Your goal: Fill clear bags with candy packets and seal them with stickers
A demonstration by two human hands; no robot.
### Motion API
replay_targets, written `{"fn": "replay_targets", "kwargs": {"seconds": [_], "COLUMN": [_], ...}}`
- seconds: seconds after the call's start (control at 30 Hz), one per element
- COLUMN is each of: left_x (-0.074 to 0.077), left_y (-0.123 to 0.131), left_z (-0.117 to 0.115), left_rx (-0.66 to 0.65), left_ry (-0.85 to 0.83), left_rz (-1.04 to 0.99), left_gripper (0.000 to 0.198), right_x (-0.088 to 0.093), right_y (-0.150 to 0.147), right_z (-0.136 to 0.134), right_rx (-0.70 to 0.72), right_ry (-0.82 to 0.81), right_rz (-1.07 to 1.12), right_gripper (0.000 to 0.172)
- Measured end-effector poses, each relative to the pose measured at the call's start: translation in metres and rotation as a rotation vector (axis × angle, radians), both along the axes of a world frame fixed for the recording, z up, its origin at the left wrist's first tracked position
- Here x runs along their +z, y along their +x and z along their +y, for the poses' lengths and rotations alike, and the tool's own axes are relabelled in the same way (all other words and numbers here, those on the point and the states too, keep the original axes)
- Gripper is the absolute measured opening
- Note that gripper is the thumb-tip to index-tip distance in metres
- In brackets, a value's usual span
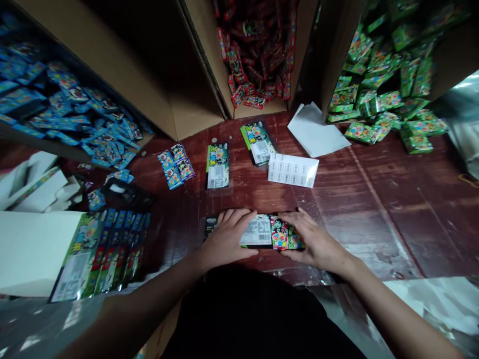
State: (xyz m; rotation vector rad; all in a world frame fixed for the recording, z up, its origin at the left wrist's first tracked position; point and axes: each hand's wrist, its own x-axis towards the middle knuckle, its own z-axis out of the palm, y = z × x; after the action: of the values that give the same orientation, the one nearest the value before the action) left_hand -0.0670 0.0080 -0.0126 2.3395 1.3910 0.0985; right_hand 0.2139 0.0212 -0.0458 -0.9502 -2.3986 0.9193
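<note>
A flat printed pouch (256, 231) lies on the dark red table (392, 199) right in front of me. My left hand (226, 236) rests flat on the pouch's left half, fingers stretched out. My right hand (313, 238) curls around its right end, where small red and green packets (284, 238) stick out of the opening. Whether the right fingers pinch the packets or only press on them is unclear.
Cardboard boxes hold blue packets (71, 114) at left, red packets (254, 55) in the middle, green packets (389, 94) at right. On the table lie a few blue packets (175, 165), two pouch stacks (217, 166) (258, 142), a sticker sheet (293, 170), white paper (316, 132). Filled pouches (105, 252) stand at left.
</note>
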Motion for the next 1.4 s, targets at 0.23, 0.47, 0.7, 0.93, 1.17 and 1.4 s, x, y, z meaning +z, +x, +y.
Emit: {"fn": "replay_targets", "kwargs": {"seconds": [0.23,0.47,0.7,0.93,1.17,1.4], "left_x": [0.001,-0.002,0.007,0.01,0.015,-0.003], "left_y": [0.0,0.008,0.014,0.028,0.044,0.036], "left_z": [0.008,0.009,0.018,0.022,0.032,0.036], "left_rx": [-0.063,-0.072,-0.091,0.082,0.512,0.487], "left_ry": [-0.018,-0.002,-0.013,-0.008,-0.094,-0.386], "left_rz": [-0.01,-0.046,-0.084,-0.156,-0.459,-0.902], "left_gripper": [0.098,0.098,0.098,0.093,0.096,0.047], "right_x": [0.006,0.009,0.014,0.028,0.02,0.007], "right_y": [0.012,0.037,0.028,0.02,-0.009,-0.021], "right_z": [0.001,-0.002,0.021,0.039,0.024,0.027], "right_rx": [-0.026,-0.036,0.004,-0.01,-0.462,-0.472], "right_ry": [0.031,0.024,-0.006,0.023,-0.394,-0.513], "right_rz": [-0.065,-0.193,-0.113,-0.047,0.423,0.411], "right_gripper": [0.111,0.078,0.077,0.085,0.05,0.02]}}
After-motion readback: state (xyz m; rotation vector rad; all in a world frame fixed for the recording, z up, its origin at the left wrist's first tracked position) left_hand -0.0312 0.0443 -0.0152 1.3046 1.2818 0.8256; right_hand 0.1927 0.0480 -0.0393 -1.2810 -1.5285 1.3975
